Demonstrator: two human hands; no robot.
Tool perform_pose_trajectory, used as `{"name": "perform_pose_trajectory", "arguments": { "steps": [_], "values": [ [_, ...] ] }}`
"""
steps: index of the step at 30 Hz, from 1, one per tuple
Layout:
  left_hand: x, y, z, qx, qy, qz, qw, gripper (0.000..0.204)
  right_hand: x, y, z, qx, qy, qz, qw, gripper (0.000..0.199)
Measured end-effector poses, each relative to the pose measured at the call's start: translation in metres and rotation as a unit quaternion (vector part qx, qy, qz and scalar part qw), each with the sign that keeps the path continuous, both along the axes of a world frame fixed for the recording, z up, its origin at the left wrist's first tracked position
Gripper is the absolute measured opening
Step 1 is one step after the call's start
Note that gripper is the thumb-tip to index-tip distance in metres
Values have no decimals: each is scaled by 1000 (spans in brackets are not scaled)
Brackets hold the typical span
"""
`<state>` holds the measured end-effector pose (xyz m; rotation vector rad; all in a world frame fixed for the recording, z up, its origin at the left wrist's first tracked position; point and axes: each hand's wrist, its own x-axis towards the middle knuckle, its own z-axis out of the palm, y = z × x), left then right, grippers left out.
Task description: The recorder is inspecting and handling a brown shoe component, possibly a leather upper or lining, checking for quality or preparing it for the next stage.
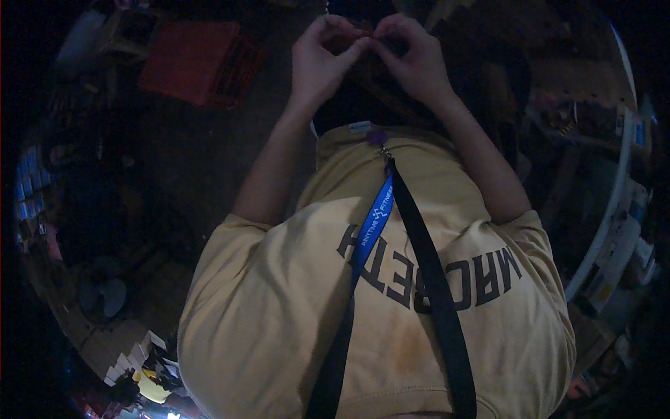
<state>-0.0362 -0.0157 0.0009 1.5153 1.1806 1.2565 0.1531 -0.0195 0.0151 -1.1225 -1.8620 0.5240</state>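
Reddish and very small, a thing sits at the far end of the person's reach, near the top edge of the view, between the fingertips of both hands. Dimness hides its shape, so which way its long axis runs cannot be told. The left hand comes to it from the left, the right hand from the right; neither is clearly nearer. On each, thumb and forefinger appear to pinch it, tips almost meeting in the middle. Both forearms reach up past a tan T-shirt, over which a blue-and-black lanyard hangs. Left of the left hand, well apart, stands a red plastic crate.
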Motion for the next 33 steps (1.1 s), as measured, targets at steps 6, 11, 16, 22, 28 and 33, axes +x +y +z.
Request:
{"name": "perform_pose_trajectory", "arguments": {
  "steps": [6,11,16,22,28,33],
  "values": [
    [3,4,-4,-3,-32,10,999,35,-5,0,12,75,-103,-7,992,20],
    [6,3,-13,10,-68,37,997,41,-9,-3,9,-22,-19,-62,998,25],
    [7,4,-25,-70,-189,40,979,39,-3,0,4,-57,-86,-107,989,27],
    [4,7,-27,-126,-251,17,960,38,-6,2,2,34,-60,-73,995,22],
    [-10,15,-17,-169,-249,-63,951,35,-6,5,3,66,-76,-46,994,19],
    [-14,20,-7,-238,-273,-71,930,32,-9,3,10,53,-95,-33,994,18]
  ]
}}
